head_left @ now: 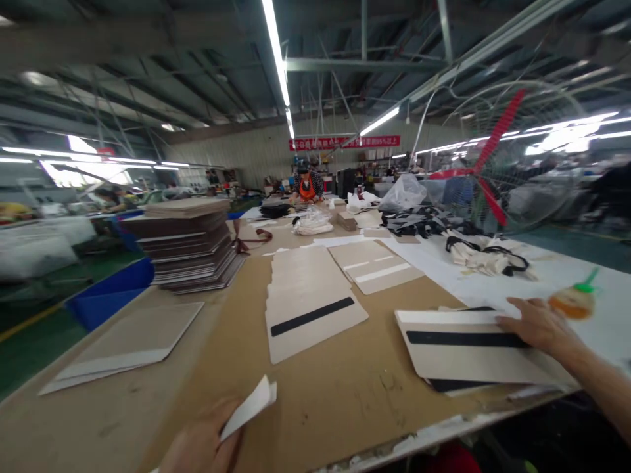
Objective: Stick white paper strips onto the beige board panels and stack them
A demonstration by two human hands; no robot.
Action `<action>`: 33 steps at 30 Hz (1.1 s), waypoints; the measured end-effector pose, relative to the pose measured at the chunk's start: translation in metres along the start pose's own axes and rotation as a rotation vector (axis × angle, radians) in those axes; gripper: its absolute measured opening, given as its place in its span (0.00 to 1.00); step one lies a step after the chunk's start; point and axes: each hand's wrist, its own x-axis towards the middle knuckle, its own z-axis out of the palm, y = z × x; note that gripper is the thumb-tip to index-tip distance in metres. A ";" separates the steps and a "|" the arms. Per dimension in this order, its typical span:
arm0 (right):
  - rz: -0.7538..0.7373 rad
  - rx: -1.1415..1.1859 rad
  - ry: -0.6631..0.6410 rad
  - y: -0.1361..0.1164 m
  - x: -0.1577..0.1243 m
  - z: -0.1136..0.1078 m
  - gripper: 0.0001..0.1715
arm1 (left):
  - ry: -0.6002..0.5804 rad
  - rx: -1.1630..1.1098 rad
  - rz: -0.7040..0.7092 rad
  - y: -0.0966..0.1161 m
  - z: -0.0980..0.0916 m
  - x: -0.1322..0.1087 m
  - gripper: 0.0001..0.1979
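Observation:
My left hand (202,443) is low at the near edge of the table, closed on a small white paper strip (250,407) that sticks up to the right. My right hand (537,325) lies flat with fingers stretched out on a stack of beige card sheets with a black stripe (463,351) at the right. A fanned row of similar striped sheets (308,302) lies in the middle of the brown table (345,394).
A tall pile of dark brown boards (190,246) stands at the left, with flat grey sheets (133,341) nearer me. An orange bottle with a green cap (574,299) sits right of my hand. Black and white straps (486,253), bags and a red fan (486,164) lie beyond. A person works far back.

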 end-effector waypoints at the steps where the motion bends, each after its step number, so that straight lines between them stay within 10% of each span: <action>1: -0.051 -0.019 0.015 -0.015 0.000 0.012 0.25 | -0.056 0.001 -0.036 0.011 -0.011 0.007 0.18; 7: -0.549 0.084 -0.349 -0.165 -0.047 0.102 0.33 | -0.117 0.105 -0.108 0.053 -0.026 0.067 0.17; 12: -0.575 0.015 -0.357 -0.240 -0.073 0.144 0.22 | -0.097 0.135 -0.128 0.065 -0.008 0.082 0.17; 18: -0.679 -0.068 -0.377 -0.228 -0.109 0.127 0.23 | -0.135 0.065 -0.054 0.058 -0.012 0.050 0.16; 26: -0.842 0.211 -0.123 -0.138 -0.213 0.119 0.18 | -0.168 -0.073 -0.132 0.039 -0.044 -0.063 0.13; 30: -0.770 0.504 -0.152 -0.159 -0.234 0.097 0.17 | -0.241 -0.573 -0.326 0.055 -0.057 -0.084 0.20; 33: -0.607 0.683 -0.511 -0.204 -0.249 0.074 0.15 | -0.371 -1.130 -0.377 0.080 -0.049 -0.080 0.25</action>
